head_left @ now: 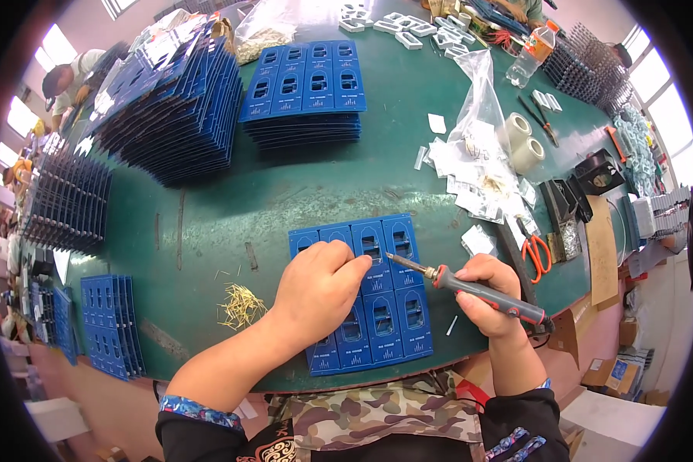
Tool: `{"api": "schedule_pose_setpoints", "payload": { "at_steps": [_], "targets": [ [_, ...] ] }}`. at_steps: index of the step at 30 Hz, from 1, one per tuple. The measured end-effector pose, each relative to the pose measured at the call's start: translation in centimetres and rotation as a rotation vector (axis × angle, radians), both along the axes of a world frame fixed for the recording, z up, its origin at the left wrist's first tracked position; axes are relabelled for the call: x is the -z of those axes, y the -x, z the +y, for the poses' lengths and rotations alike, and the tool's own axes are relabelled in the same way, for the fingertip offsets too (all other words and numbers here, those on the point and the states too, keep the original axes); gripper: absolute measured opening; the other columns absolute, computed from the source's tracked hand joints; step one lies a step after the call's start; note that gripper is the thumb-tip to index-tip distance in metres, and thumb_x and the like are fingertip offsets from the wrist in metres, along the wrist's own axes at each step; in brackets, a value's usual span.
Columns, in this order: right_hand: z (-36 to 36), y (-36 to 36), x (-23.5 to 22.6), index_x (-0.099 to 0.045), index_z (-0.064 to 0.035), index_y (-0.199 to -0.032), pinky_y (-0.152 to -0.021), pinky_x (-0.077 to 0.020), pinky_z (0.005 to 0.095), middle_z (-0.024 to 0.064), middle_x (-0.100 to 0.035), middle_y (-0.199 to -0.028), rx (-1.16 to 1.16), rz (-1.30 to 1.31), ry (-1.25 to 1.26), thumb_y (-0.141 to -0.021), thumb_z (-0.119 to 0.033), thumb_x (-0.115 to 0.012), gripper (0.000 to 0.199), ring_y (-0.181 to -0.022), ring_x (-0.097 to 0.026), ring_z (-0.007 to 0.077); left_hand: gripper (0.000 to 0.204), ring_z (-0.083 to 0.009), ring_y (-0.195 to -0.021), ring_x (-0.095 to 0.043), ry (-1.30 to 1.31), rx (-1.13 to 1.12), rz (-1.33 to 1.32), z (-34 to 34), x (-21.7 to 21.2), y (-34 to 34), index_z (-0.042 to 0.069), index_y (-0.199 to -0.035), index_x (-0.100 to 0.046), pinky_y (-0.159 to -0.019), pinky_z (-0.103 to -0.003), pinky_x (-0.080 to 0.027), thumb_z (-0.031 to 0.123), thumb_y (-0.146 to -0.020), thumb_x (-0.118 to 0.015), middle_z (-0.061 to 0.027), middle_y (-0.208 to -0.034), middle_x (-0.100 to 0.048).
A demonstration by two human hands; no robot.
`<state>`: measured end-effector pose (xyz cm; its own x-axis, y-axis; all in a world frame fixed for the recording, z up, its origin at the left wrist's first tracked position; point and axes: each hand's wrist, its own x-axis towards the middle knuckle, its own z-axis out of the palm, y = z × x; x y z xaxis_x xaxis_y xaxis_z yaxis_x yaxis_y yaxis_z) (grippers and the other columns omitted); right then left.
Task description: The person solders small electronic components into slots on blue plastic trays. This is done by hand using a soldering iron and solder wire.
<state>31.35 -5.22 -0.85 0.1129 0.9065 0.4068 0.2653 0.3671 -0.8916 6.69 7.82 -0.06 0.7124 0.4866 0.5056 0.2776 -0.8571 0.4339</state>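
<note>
A blue circuit board panel (383, 329), divided into several units with cut-out windows, lies in front of me on the green table. My right hand (491, 294) grips a soldering iron (481, 292) with a grey and red handle, its metal tip pointing left over an upper unit. Over the panel's upper left part, my left hand (319, 289) is closed with thumb and fingers pinched together. Whatever it may hold is hidden. Beside my left forearm is a small heap of thin yellowish pins (242, 306).
Tall stacks of blue panels (173, 104) and a lower stack (304, 88) stand at the back left. Small bags (481, 181), tape rolls (527, 154), orange-handled scissors (537, 258) and a bottle (533, 55) are on the right. Other people sit at the far edges.
</note>
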Motion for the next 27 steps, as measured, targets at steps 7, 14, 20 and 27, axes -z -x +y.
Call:
{"api": "schedule_pose_setpoints", "payload": {
  "at_steps": [7,14,20,27],
  "targets": [
    [0.41,-0.11,-0.59,-0.065,0.0017,-0.092,-0.055,-0.0436,0.0299,0.0113,-0.062,-0.074,-0.034,-0.089,0.0,-0.071,-0.003,-0.072,0.022,-0.061,-0.058,0.0193,0.02,-0.0268,-0.069,-0.057,0.007,-0.01,0.036,0.0,-0.03,0.04,0.004,-0.094,-0.066,-0.059,-0.037,-0.047,-0.001,-0.075,-0.071,-0.0077,-0.078,-0.058],
    [0.72,0.15,-0.7,-0.065,0.0017,-0.09,-0.053,-0.0434,0.0296,0.0106,-0.062,-0.071,-0.035,-0.124,-0.008,-0.071,-0.004,-0.072,0.022,-0.059,-0.058,0.0192,0.021,-0.0265,-0.069,-0.057,0.007,-0.009,0.042,0.03,-0.1,0.11,0.004,-0.094,-0.066,-0.06,-0.037,-0.047,-0.001,-0.074,-0.071,-0.0073,-0.079,-0.058],
    [0.69,0.18,-0.62,-0.065,0.0015,-0.089,-0.053,-0.0439,0.0296,0.0106,-0.062,-0.072,-0.03,-0.13,-0.003,-0.071,-0.005,-0.073,0.021,-0.059,-0.059,0.0193,0.022,-0.026,-0.068,-0.056,0.006,0.001,0.038,0.06,0.06,0.08,0.005,-0.094,-0.066,-0.059,-0.037,-0.046,-0.001,-0.073,-0.071,-0.0068,-0.078,-0.057],
    [0.31,0.04,-0.32,-0.065,0.0019,-0.09,-0.054,-0.0438,0.0298,0.0111,-0.063,-0.074,-0.008,-0.007,0.008,-0.071,-0.004,-0.072,0.021,-0.061,-0.058,0.0189,0.022,-0.026,-0.068,-0.056,0.004,0.002,0.031,0.02,-0.08,0.12,0.005,-0.094,-0.066,-0.058,-0.037,-0.046,-0.001,-0.074,-0.071,-0.0067,-0.078,-0.057]
  ]
}}
